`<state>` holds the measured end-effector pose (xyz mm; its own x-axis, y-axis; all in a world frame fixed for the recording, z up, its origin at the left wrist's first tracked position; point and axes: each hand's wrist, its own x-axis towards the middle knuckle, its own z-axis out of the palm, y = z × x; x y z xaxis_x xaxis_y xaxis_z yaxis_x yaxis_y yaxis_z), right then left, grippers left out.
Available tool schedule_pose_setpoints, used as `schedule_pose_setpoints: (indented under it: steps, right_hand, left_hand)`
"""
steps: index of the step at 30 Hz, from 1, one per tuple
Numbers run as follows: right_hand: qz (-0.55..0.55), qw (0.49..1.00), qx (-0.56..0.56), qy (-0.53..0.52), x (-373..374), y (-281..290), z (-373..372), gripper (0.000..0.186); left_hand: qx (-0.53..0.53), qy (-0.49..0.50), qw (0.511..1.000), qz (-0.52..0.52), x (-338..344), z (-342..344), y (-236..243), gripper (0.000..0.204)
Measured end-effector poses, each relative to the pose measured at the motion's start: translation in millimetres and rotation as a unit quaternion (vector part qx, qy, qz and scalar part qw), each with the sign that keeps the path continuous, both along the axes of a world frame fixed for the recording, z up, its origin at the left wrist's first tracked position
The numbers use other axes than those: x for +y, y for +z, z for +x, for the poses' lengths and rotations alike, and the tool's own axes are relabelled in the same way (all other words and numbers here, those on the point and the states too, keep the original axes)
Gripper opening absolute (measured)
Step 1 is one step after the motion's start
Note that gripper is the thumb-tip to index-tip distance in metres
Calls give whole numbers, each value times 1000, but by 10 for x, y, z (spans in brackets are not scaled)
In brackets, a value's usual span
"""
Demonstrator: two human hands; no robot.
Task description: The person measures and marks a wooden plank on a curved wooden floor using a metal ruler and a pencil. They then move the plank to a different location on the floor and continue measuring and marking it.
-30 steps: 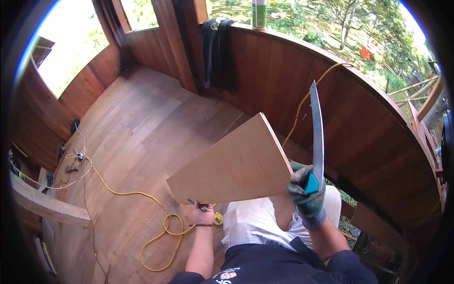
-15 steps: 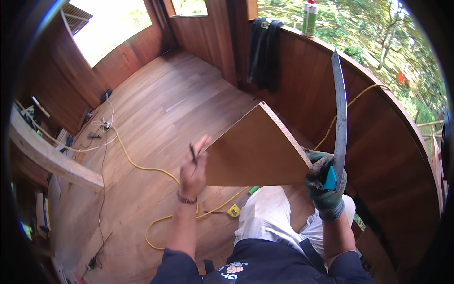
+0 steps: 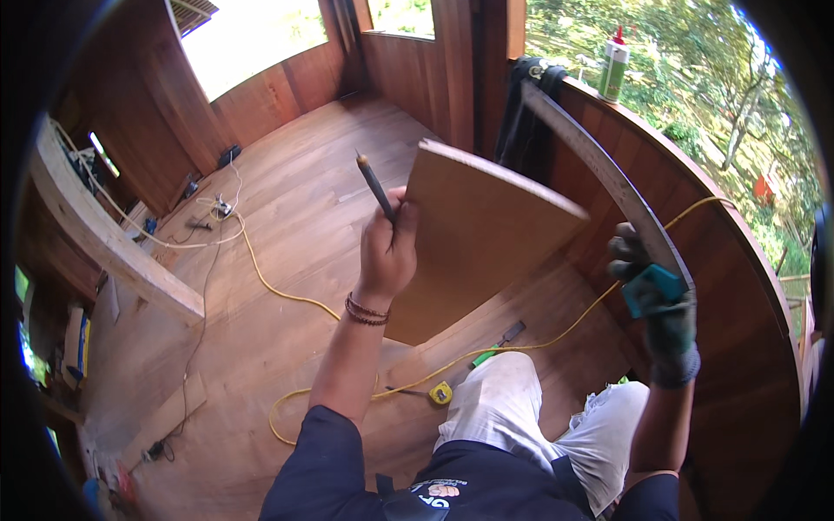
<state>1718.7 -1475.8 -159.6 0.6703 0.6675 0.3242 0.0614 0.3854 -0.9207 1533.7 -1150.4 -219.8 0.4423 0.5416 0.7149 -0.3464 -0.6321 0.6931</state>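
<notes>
My left hand (image 3: 388, 252), bare with a beaded bracelet at the wrist, is closed on the left edge of a flat brown board (image 3: 473, 243). A dark pencil (image 3: 374, 185) with a tan sharpened tip sticks up from the same hand. The board hangs tilted in front of me, its pale cut edge uppermost. My right hand (image 3: 658, 291), in a dark work glove, grips a try square (image 3: 612, 180) by its teal handle. The square's long metal blade points up and left, apart from the board.
A green-handled chisel (image 3: 499, 342) and a yellow tape measure (image 3: 440, 393) lie on the wooden floor by my knee. A yellow cord (image 3: 282, 293) loops across it. A timber beam (image 3: 122, 247) stands left. A bottle (image 3: 614, 68) is on the right sill beside a black cloth (image 3: 526, 130).
My left hand has risen and now grips the board's edge. My right hand has come off the board and moved right, tilting the square leftward. The board has turned and the chisel shows more.
</notes>
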Motion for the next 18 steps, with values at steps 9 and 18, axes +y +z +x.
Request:
schedule_pose_setpoints:
  steps: [9, 18]
  right_hand:
    - [-23, 939, -224, -260, -437, 460, 360, 23]
    - [54, 966, -235, -98, -960, 949, 409, 32]
  left_hand:
    - [-41, 121, 992, 15, 220, 18, 59, 37]
    - [15, -30, 999, -32, 562, 148, 130, 46]
